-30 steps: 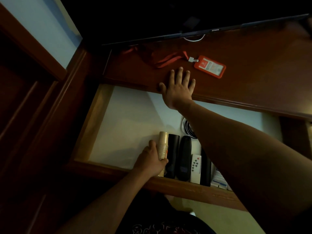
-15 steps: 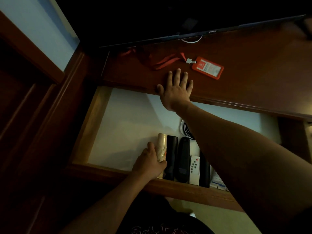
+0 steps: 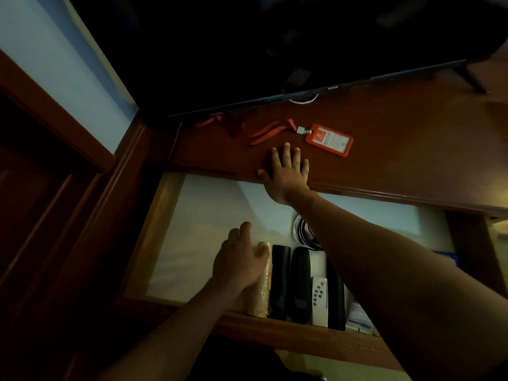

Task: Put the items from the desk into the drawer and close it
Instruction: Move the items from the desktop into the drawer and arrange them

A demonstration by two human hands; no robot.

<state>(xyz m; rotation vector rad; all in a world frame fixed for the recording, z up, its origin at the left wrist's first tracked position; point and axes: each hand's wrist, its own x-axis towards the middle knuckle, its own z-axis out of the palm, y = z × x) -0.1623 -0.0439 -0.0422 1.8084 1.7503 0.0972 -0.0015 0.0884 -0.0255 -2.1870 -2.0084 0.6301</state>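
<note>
**Drawer open, badge on bench**

On the bench (image 3: pixel 412 149), the red badge holder (image 3: pixel 329 139) lies flat, long axis left-right, lanyard (image 3: pixel 268 132) trailing left. Right hand (image 3: pixel 288 174) rests flat just before it at the bench edge, fingers spread, holding nothing. Below, the open drawer (image 3: pixel 275 331) has bare liner across its left half. Stacked paper cups (image 3: pixel 262 281) and remotes (image 3: pixel 301 284) lie front-to-back against the front wall. Left hand (image 3: pixel 239 259) hovers over the cups, fingers loose, empty.
</note>
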